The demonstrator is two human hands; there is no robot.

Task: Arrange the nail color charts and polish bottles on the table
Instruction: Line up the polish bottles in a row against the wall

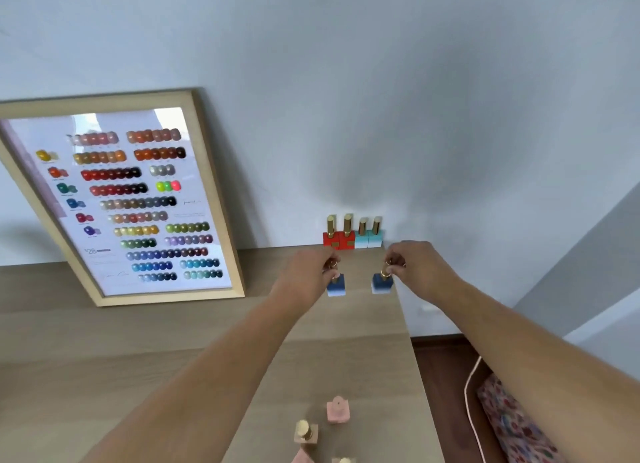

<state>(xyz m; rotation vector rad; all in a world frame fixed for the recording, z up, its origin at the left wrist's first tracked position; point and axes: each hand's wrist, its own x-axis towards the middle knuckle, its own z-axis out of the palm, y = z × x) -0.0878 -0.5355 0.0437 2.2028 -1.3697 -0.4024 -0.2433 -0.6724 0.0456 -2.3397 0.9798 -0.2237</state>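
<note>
Two blue polish bottles hang from my fingers by their gold caps: my left hand (306, 267) pinches one blue bottle (335, 284), my right hand (414, 263) the other blue bottle (382, 282), both just above the wooden table (363, 341). Beyond them, two red bottles (338, 236) and two turquoise bottles (369, 236) line the wall, near the framed color chart (117, 199).

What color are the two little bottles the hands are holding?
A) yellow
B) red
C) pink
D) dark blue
D: the left hand and the right hand each pinch the gold cap of a dark blue bottle; the red bottles stand untouched by the wall.
</note>
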